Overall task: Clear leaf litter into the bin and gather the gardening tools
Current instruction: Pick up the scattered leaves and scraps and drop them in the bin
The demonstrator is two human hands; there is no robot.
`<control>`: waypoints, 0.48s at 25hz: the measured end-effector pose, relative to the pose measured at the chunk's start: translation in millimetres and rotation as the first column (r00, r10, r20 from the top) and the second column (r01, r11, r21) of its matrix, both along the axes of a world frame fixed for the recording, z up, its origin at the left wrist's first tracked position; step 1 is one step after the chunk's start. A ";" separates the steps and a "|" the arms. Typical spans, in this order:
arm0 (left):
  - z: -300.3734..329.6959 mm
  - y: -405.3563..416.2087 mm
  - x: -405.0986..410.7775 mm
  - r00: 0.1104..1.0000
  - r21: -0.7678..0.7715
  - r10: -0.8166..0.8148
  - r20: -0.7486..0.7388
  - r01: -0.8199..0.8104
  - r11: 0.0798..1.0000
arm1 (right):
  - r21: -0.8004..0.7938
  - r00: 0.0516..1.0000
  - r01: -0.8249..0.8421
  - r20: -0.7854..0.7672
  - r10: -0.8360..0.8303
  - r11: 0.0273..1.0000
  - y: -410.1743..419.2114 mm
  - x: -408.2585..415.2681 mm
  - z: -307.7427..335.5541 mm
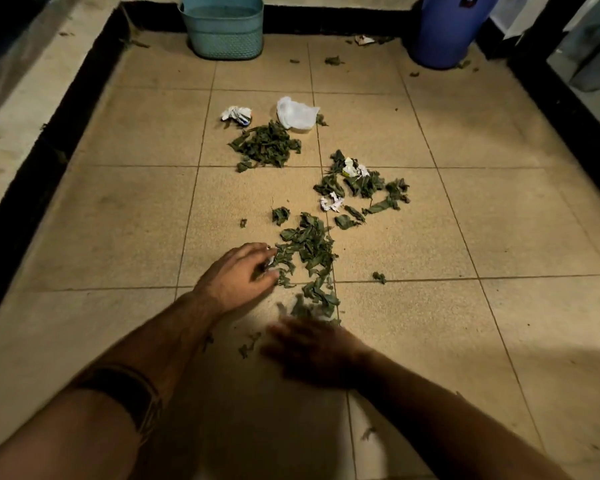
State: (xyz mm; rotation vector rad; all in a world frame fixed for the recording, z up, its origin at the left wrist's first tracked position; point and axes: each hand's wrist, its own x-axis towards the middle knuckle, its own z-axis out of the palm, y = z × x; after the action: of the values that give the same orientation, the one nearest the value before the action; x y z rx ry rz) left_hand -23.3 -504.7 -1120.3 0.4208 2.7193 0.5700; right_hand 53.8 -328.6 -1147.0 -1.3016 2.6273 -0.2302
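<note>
So you're down on the tile floor (430,220) with both arms out in front. Your left hand (238,277) sits at the 9 o'clock edge of the nearest leaf pile (309,247), fingers curled, and its grip is clamped on a few leaves plus a white scrap. Your right hand (312,353) is palm-down at the 6 o'clock end of that same pile, but it's a dark blur, so I can't tell if that grip is apart or together. Up at 12 o'clock from that pile there's a second heap (265,147), tighter and darker. A third, looser bunch (364,188) lies at about 1 o'clock, with crumpled paper (331,203) mixed in and another wad (353,168) on its far side. A white plastic bag (297,116) touches the second heap's 1 o'clock corner, and a crumpled wrapper (236,115) sits at its 11 o'clock, just apart. The teal bin (224,27) stands way off at 12 o'clock against the dark curb (84,84), well apart from all the leaves. A blue barrel (445,29) is in the 1 o'clock corner, with a few stray leaves (334,60) on the floor between the two.
</note>
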 end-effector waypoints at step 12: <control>-18.4 8.9 52.5 0.976 -0.197 -0.012 -0.219 -0.032 0.980 | 0.253 0.224 0.944 -0.027 -0.974 0.210 190.6 192.7 11.3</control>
State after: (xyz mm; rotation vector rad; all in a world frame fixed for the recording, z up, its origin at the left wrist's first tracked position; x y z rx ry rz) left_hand 29.2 -495.8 -1138.7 0.4410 2.9538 0.2610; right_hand 246.5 -138.0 -1135.7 0.6511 2.7845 -0.1636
